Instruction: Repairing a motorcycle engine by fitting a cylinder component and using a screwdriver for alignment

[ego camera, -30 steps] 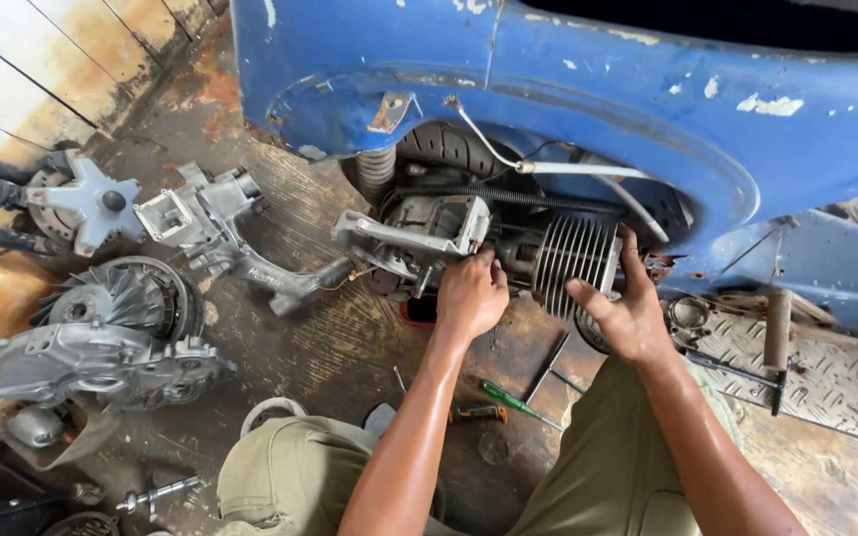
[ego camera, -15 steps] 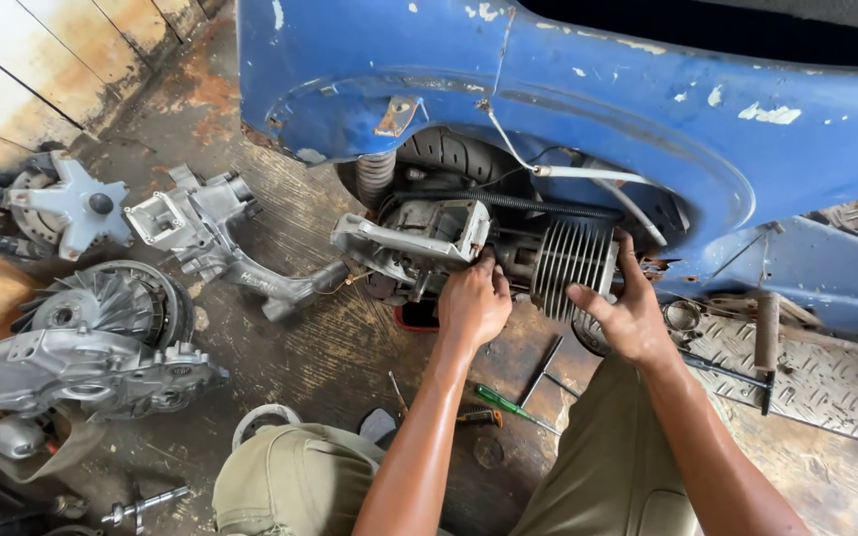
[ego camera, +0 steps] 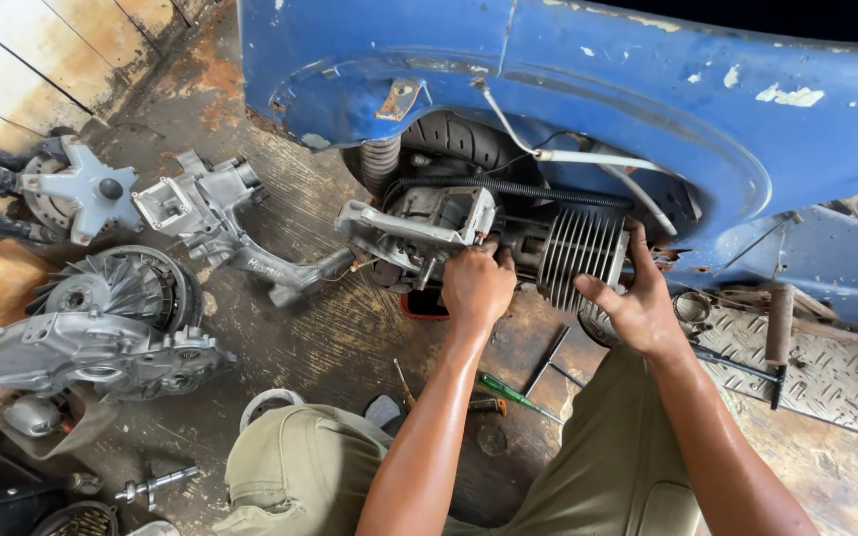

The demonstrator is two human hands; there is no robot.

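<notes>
A green-handled screwdriver [ego camera: 508,392] lies on the floor [ego camera: 330,337] nearest the knees. Beyond it, the left hand [ego camera: 477,286] curls against the grey engine casing [ego camera: 419,230], while the right hand [ego camera: 638,308] grips the finned cylinder [ego camera: 580,256] just right. Farthest, the blue scooter body [ego camera: 568,89] arches over both

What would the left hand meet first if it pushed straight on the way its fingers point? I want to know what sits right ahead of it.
The left hand points up into the engine. It would likely meet the grey engine casing first, which its fingertips already seem to touch; depth is unclear.
</notes>
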